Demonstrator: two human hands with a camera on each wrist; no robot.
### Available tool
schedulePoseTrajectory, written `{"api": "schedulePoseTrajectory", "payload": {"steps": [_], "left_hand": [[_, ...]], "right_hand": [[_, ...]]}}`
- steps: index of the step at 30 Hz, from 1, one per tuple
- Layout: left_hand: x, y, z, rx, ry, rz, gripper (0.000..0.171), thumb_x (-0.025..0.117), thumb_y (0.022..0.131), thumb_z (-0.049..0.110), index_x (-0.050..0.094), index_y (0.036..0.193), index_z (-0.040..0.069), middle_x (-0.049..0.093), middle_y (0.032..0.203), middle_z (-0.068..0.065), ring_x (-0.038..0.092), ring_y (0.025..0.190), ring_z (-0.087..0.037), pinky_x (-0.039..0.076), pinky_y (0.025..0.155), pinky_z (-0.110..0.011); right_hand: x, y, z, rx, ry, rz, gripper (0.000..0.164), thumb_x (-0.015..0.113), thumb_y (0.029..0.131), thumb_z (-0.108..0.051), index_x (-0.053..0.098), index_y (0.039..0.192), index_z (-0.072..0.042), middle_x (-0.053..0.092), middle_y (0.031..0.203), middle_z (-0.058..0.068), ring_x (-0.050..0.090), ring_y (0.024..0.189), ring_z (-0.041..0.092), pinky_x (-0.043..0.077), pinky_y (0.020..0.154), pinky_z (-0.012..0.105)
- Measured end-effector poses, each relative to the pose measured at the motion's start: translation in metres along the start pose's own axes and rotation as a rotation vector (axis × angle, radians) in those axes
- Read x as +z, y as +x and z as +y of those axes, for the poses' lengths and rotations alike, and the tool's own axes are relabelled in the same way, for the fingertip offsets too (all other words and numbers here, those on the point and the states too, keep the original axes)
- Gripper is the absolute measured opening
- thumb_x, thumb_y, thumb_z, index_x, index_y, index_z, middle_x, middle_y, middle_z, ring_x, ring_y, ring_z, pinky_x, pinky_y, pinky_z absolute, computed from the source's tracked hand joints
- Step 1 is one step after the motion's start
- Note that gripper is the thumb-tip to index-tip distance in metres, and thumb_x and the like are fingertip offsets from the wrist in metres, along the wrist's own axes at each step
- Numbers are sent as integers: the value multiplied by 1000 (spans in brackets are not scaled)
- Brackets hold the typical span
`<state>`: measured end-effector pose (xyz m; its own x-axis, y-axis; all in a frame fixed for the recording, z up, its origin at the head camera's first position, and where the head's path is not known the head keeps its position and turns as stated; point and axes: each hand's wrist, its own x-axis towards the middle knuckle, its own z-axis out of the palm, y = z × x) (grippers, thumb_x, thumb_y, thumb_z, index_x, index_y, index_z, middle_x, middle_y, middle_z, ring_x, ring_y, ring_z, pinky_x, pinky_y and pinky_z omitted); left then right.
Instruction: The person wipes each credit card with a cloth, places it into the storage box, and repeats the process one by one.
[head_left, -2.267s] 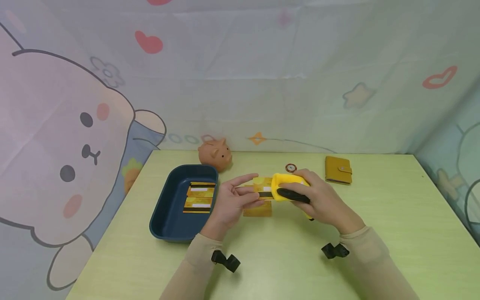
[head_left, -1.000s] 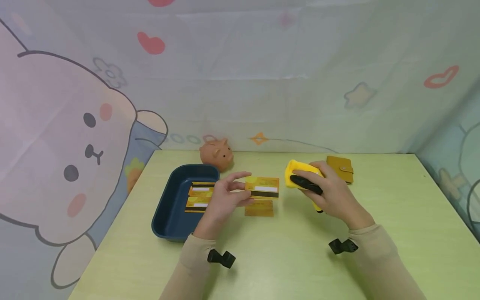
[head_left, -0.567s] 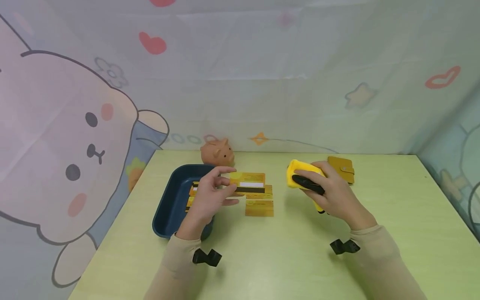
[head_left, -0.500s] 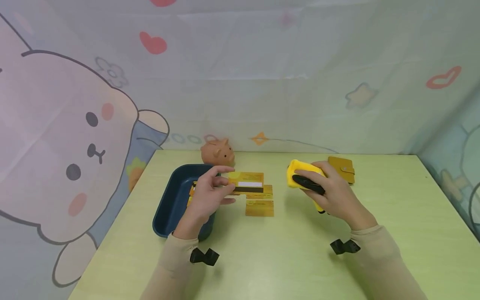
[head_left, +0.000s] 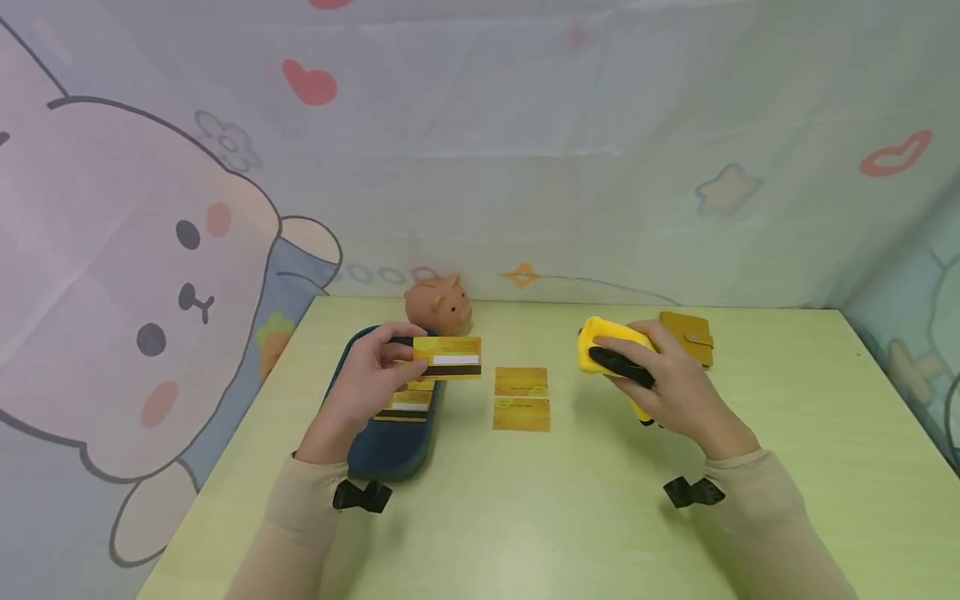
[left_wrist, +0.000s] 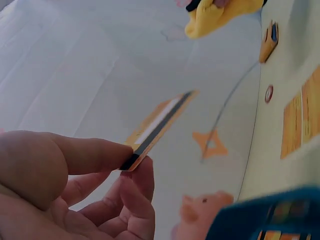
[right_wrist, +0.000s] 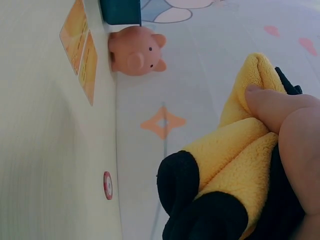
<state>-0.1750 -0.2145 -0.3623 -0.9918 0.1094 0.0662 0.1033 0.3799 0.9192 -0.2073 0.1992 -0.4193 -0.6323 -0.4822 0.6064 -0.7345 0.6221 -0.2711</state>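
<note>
My left hand (head_left: pixel 367 379) pinches a yellow bank card (head_left: pixel 447 348) with a black stripe and a white strip. The card is held up by its left end, over the dark blue tray (head_left: pixel 390 460). Inside that tray lies at least one similar card (head_left: pixel 408 402), partly covered by the hand. In my right hand (head_left: pixel 671 387) is a folded yellow cloth (head_left: pixel 596 333) with black edging, gripped above the table's right half; its plush folds fill much of the right wrist view. Between the hands, an upper card (head_left: pixel 521 381) and a lower card (head_left: pixel 521 414) lie flat on the table.
Behind the tray stands a pink piggy bank (head_left: pixel 437 305). A mustard wallet (head_left: pixel 687 335) with a snap strap lies beyond my right hand. The right wrist view shows a red-and-white poker chip (right_wrist: pixel 108 185) on the table. A patterned curtain (head_left: pixel 525 167) hangs along the back.
My left hand has moved left with the card, from against the cloth to over the tray. My right hand has drawn the cloth off the card, shifting slightly right.
</note>
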Motion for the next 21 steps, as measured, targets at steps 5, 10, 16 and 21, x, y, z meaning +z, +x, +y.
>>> {"api": "schedulePoseTrajectory", "payload": {"steps": [5,10,16,21], "left_hand": [[-28,0,-16,-42,57,-12,41,70,100,7,59,140,4,66,106,-14,69,82,-22,55,66,-29],[-51,-3,-34,-131,95,-36,44,69,101,6,57,143,1,67,103,-13,71,81,-15,54,68,-32],[-65,-4,-51,-230,176,-73,41,68,101,5,57,139,-2,68,99,-13,70,80,-16,52,66,-29],[-63,-4,-61,-273,253,-132,39,69,97,-2,58,134,-8,63,86,-10,71,77,-24,59,70,-36]], "right_hand": [[-1,0,-1,8,11,-1,62,90,83,-8,67,138,-23,54,129,18,59,102,33,59,76,49],[0,0,-1,19,23,0,62,90,82,-6,68,138,-25,55,129,17,58,104,32,59,77,49],[2,0,-1,8,20,0,62,90,82,-7,68,137,-25,56,128,18,59,103,32,59,77,49],[3,0,0,0,14,0,63,91,81,-8,68,138,-25,56,128,18,60,103,32,60,77,48]]}}
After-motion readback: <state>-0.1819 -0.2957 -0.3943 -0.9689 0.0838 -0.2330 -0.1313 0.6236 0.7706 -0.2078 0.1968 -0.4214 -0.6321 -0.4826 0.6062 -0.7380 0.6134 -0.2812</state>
